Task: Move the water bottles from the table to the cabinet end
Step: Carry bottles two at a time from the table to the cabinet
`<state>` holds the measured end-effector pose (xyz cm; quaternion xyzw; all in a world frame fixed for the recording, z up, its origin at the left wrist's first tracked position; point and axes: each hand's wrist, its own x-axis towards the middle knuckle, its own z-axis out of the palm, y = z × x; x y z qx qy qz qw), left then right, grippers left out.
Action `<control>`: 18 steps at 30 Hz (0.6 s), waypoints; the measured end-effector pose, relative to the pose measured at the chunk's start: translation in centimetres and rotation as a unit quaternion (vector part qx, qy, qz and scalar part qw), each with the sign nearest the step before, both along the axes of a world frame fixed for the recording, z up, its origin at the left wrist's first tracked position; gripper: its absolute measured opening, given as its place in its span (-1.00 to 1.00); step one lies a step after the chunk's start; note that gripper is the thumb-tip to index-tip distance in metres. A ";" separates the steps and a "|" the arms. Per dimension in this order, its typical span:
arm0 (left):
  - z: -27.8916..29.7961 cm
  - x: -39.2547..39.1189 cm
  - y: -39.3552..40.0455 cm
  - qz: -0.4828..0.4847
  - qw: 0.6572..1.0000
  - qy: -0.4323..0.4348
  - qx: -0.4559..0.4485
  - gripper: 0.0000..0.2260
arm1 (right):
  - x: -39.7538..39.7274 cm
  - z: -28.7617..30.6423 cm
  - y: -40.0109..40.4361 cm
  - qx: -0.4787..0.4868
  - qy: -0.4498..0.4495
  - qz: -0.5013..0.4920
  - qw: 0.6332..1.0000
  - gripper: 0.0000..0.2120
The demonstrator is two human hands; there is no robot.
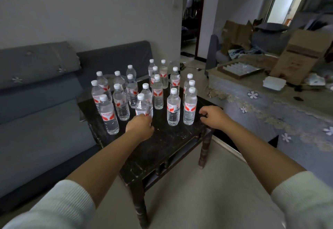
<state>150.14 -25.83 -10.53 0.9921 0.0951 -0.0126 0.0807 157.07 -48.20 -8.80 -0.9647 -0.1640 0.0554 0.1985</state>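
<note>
Dark wooden side table [162, 147] is carrying clear, white-capped plastic water bottles [173, 107]; the left hand [141, 126] is closing around the nearest bottle [142, 105], the right hand [214, 117] hovering loosely curled and empty; full and smooth, each probably needs a mid-body grip

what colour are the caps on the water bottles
White, on every one of the water bottles standing on the dark table; clearest in the head view.
</note>
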 end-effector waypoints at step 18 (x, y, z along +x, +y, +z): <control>-0.1 22.9 -1.6 -0.070 0.996 0.028 -0.042 -0.67 | 23.7 -2.5 4.4 -0.067 0.006 0.085 0.994 -0.63</control>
